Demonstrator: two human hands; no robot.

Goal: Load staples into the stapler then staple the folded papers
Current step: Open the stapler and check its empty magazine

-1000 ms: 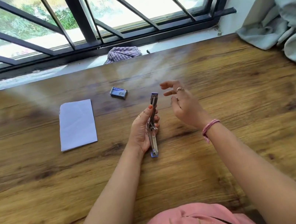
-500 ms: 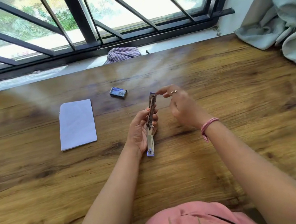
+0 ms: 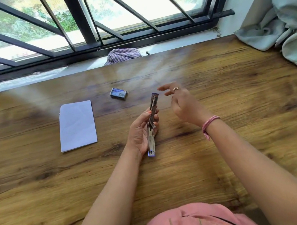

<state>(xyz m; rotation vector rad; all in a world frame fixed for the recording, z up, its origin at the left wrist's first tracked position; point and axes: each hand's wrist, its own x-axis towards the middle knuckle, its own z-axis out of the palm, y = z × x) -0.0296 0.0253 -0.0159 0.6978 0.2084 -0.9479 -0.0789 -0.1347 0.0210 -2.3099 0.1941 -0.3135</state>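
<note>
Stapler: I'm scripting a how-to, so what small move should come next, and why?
Probably reach the free right hand to the small blue staple box beyond it. The left hand holds the opened metal stapler with blue ends off the wooden table, the right hand holds nothing, and the folded white papers lie untouched.

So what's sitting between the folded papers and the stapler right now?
Nothing: in the head view only bare wooden table separates the folded papers from the stapler. The staple box lies farther back.
</note>
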